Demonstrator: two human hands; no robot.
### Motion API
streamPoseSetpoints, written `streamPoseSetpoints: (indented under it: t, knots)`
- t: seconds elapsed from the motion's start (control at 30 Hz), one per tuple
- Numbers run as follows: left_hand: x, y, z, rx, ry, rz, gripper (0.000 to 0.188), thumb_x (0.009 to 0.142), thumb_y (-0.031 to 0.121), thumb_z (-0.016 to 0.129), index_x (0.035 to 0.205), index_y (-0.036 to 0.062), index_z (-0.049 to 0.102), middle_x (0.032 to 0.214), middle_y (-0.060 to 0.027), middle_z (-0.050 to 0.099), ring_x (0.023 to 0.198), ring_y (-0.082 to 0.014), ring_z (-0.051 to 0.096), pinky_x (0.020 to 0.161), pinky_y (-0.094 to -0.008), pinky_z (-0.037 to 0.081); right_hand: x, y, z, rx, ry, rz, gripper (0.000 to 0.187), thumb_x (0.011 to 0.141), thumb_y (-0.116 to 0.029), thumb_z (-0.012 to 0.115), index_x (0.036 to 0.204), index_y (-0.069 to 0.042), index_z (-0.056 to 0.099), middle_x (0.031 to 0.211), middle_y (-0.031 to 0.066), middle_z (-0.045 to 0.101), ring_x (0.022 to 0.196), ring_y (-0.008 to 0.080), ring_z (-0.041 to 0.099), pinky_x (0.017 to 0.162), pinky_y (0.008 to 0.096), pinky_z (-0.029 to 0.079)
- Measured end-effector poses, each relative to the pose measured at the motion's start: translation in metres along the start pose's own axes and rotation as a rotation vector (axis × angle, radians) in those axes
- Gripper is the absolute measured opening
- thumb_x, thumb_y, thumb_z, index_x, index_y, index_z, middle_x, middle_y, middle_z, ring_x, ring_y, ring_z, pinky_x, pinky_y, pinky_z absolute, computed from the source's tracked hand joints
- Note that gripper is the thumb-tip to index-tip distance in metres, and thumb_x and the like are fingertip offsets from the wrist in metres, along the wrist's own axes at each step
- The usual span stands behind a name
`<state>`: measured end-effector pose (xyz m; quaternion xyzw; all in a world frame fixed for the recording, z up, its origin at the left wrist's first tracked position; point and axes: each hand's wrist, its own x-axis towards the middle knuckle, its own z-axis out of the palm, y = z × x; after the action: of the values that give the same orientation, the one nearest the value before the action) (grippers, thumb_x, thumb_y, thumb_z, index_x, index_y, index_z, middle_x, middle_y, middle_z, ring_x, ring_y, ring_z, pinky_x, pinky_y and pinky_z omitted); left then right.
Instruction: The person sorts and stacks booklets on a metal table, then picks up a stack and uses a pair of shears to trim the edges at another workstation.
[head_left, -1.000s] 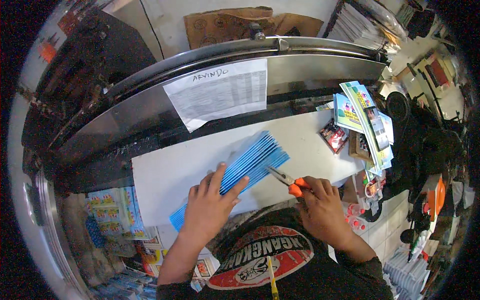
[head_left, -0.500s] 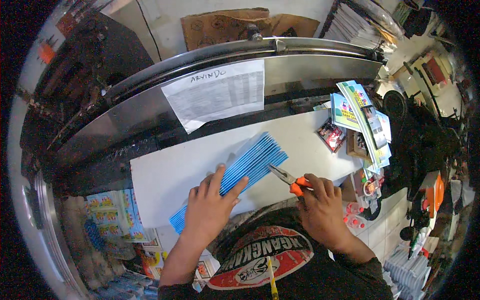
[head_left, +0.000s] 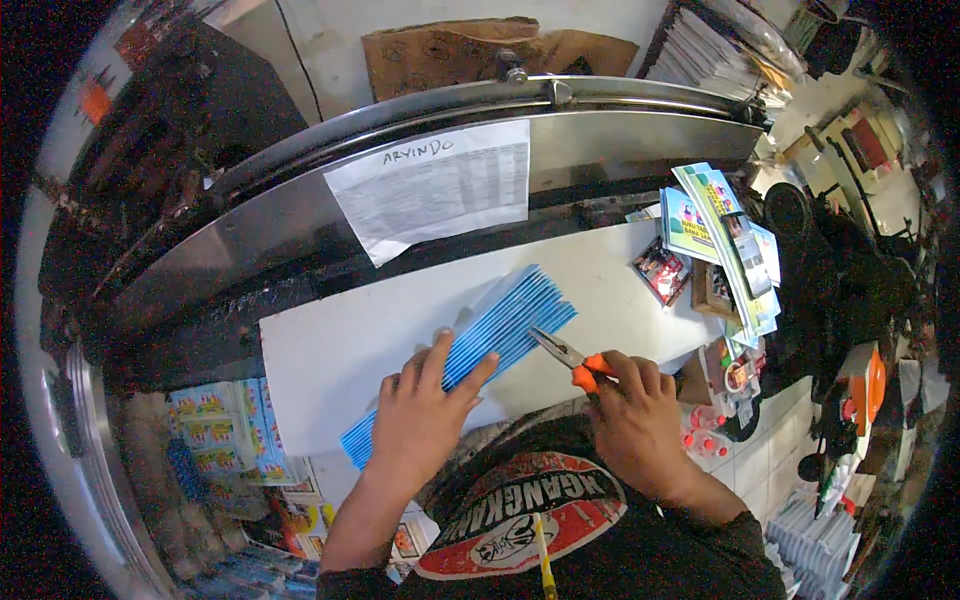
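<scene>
A fanned row of thin blue booklets [head_left: 512, 318] lies slantwise across the white board, their edges stepped like pleats. My left hand [head_left: 418, 415] grips the row around its middle, thumb along the near side and fingers over the far side. Part of the booklets is hidden under that hand, and their lower left end shows beyond it. In my right hand [head_left: 640, 425] is a pair of pliers [head_left: 558, 347] with orange handles, fingers closed around the grips. The pliers' jaws meet the near edge of the booklets toward the right end; whether they pinch one, I cannot tell.
Behind the white board [head_left: 330, 345] runs a metal machine bar [head_left: 640, 140] with a printed sheet [head_left: 440, 185] on it. Colourful booklets [head_left: 690, 225] and a phone-like dark object [head_left: 745, 255] are piled at the right. Printed sheets [head_left: 215, 430] lie lower left; red-capped bottles [head_left: 705, 430] stand lower right.
My right hand and the pliers have shifted slightly left along the booklets' near edge. My left hand and the booklets have hardly moved.
</scene>
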<state>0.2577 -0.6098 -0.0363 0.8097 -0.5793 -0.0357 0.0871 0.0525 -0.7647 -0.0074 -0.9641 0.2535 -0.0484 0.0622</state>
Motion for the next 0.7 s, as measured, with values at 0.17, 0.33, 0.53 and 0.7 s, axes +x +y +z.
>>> streamPoseSetpoints:
  t: [0.17,0.33,0.53,0.7]
  knots:
    - [0.000,0.000,0.000,0.010,-0.006,0.005,0.057,0.088,0.026,0.064,0.141,0.0378,0.049,0.144,-0.0171,0.043,0.117,-0.0369,0.055,0.083,-0.0496,0.050,0.005,0.004,-0.001,-0.021,0.025,-0.061,0.039,0.076,-0.018,0.074,0.112,-0.006,0.064,0.118,0.0099,0.054,0.104,0.0290,0.054,0.085,0.0413,0.044]
    - [0.001,0.001,0.000,0.053,0.017,0.010,0.060,0.086,0.017,0.060,0.142,0.0370,0.049,0.143,-0.0173,0.044,0.112,-0.0355,0.058,0.081,-0.0475,0.050,0.018,0.023,0.000,0.582,-0.400,0.233,0.035,0.090,-0.034,0.068,0.103,-0.001,0.063,0.097,0.0120,0.062,0.078,0.0282,0.062,0.065,0.0348,0.050]
    - [0.001,0.002,0.000,0.056,-0.052,-0.040,0.052,0.089,0.033,0.064,0.139,0.0344,0.051,0.144,-0.0125,0.043,0.116,-0.0336,0.055,0.089,-0.0497,0.049,0.005,0.031,0.029,1.818,-0.594,0.758,0.038,0.095,-0.039,0.061,0.100,-0.001,0.062,0.097,0.0122,0.064,0.081,0.0266,0.063,0.067,0.0353,0.049]
    - [0.003,0.003,-0.003,0.055,-0.067,-0.023,0.058,0.085,0.019,0.062,0.140,0.0353,0.050,0.142,-0.0149,0.044,0.111,-0.0348,0.057,0.083,-0.0476,0.050,0.005,0.026,0.025,1.159,-0.562,0.471,0.032,0.096,-0.033,0.062,0.101,-0.002,0.060,0.103,0.0146,0.062,0.082,0.0288,0.063,0.067,0.0387,0.049]
